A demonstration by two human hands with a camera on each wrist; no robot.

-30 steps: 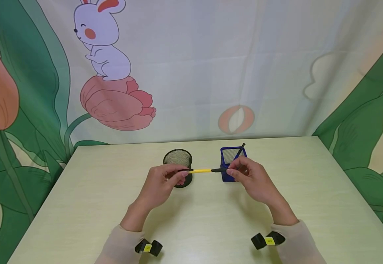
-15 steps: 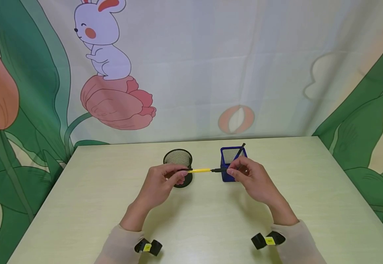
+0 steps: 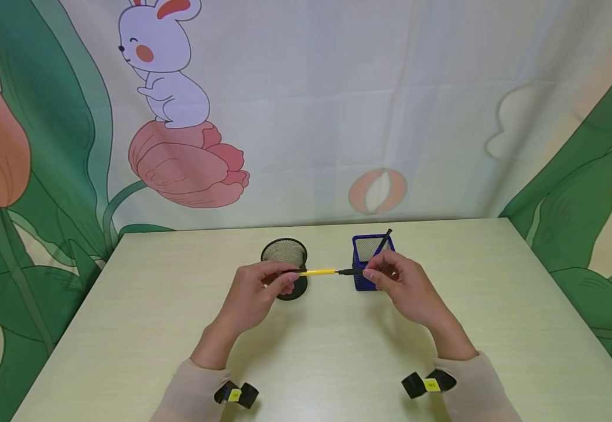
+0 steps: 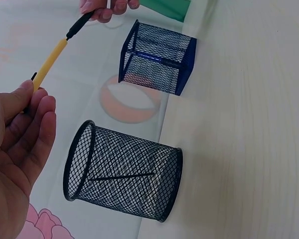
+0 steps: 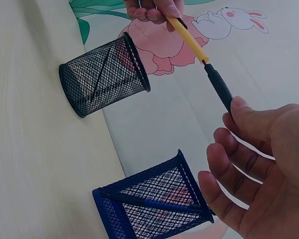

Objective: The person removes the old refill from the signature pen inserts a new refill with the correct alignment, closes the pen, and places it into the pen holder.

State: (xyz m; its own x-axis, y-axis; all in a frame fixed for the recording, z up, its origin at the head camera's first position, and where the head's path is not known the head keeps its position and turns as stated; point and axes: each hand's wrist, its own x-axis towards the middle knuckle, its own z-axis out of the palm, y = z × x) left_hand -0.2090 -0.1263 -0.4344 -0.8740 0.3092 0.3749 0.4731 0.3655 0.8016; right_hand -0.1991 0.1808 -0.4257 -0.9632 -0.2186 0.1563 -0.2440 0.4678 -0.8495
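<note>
One yellow-and-black pen (image 3: 317, 272) hangs in the air above the worktop (image 3: 332, 351), roughly midway between its left and right edges, its yellow barrel (image 5: 190, 41) and black grip section (image 5: 220, 87) in line, with a thin dark piece (image 5: 205, 62) showing between them. I'd judge it light and stiff; the smooth barrel may slip a little, the ribbed grip should give better purchase, and the thin piece seems easiest to bend, so hold the two thicker parts. The left hand (image 3: 253, 293) pinches the barrel by its clip (image 4: 34, 76) between thumb and forefinger; the right hand (image 3: 404, 292) pinches the grip likewise, both hands' other fingers loosely bent. Toward the far edge stand two mesh holders: one round black pen cup (image 4: 132, 196) with one slim dark stick (image 4: 122, 177) visible inside, and one square blue pen holder (image 3: 363, 283) with one dark pen (image 3: 384, 240) leaning in it. Beyond that edge hangs one printed curtain (image 3: 306, 117) with one rabbit (image 3: 176, 99).
</note>
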